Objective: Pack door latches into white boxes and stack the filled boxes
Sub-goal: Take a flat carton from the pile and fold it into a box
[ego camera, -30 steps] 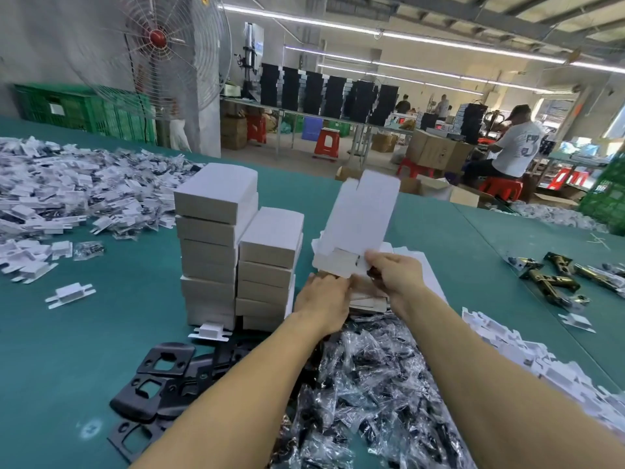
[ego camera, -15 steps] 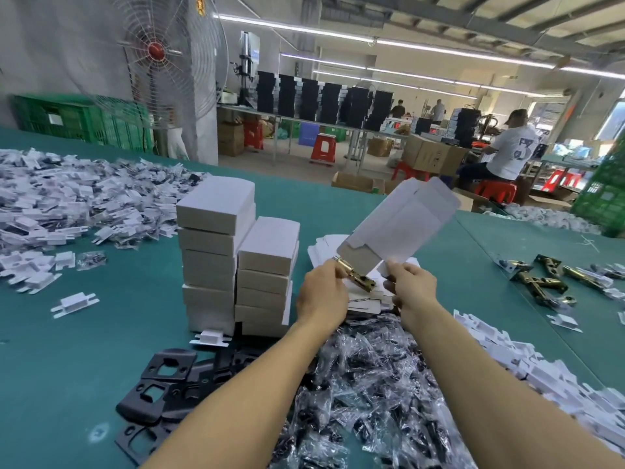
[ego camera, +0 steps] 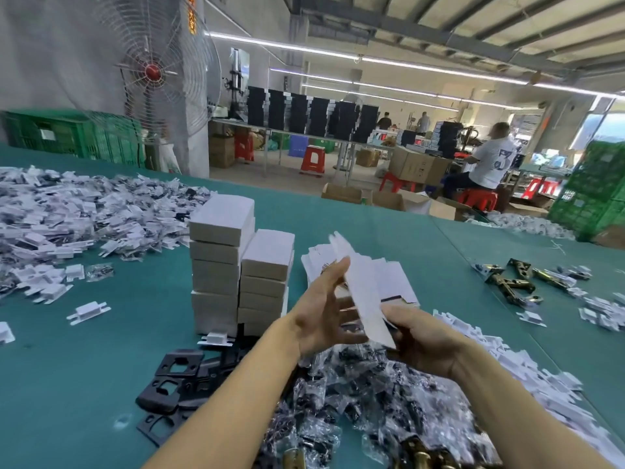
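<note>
A white box (ego camera: 363,292), tilted with its far end up, is between my hands above the green table (ego camera: 84,384). My left hand (ego camera: 324,309) lies against its left side with fingers stretched out. My right hand (ego camera: 422,336) grips its near end from the right. Whatever is inside the box is hidden. Two stacks of filled white boxes (ego camera: 236,269) stand just left of my hands. A pile of flat white box blanks (ego camera: 395,275) lies behind the held box. Brass door latches (ego camera: 514,282) lie at the right.
Black plates (ego camera: 176,377) and a heap of small clear bags (ego camera: 365,411) lie close to me. White plastic parts are heaped at the far left (ego camera: 67,214) and along the right (ego camera: 527,377). A fan (ego camera: 159,69) stands behind. A person in white (ego camera: 490,160) sits far right.
The box has swung from upright to tilting down toward me. A brass latch seen at its open end half a second ago is out of sight. My left hand has opened flat.
</note>
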Demonstrator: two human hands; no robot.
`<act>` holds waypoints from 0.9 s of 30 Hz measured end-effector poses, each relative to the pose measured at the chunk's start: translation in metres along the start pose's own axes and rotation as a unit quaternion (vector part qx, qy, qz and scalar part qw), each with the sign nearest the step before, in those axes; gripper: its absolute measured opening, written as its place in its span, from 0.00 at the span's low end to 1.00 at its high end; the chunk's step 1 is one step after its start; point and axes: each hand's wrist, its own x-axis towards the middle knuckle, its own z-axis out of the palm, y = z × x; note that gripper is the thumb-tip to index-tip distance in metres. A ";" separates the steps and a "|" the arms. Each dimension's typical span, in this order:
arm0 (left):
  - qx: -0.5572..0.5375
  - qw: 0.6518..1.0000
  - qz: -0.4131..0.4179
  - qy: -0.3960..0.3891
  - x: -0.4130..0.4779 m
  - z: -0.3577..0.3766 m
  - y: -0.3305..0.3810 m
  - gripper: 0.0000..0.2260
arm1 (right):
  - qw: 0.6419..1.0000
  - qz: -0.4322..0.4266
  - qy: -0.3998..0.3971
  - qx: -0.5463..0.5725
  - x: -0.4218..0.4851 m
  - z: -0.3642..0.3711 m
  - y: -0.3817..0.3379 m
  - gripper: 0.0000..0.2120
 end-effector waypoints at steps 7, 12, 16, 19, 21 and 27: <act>0.011 0.998 0.056 0.037 -0.025 0.006 -0.013 0.48 | 0.959 -0.056 0.029 -0.277 -0.023 0.035 0.003 0.12; 0.264 0.929 0.219 0.140 -0.045 0.000 -0.016 0.53 | 0.926 -0.294 0.211 -0.109 -0.037 0.065 -0.011 0.08; 0.454 0.829 0.249 0.211 -0.059 -0.002 -0.021 0.59 | 0.907 -0.395 0.123 -0.079 -0.054 0.087 -0.015 0.12; 0.519 0.774 0.279 0.232 -0.067 -0.004 -0.027 0.60 | 0.887 -0.433 0.136 -0.090 -0.061 0.095 -0.010 0.14; 0.563 0.741 0.282 0.235 -0.070 -0.006 -0.032 0.60 | 0.884 -0.414 0.190 -0.107 -0.063 0.095 -0.011 0.16; 0.600 0.715 0.282 0.223 -0.069 -0.005 -0.041 0.59 | 0.892 -0.327 0.243 -0.194 -0.061 0.083 -0.015 0.06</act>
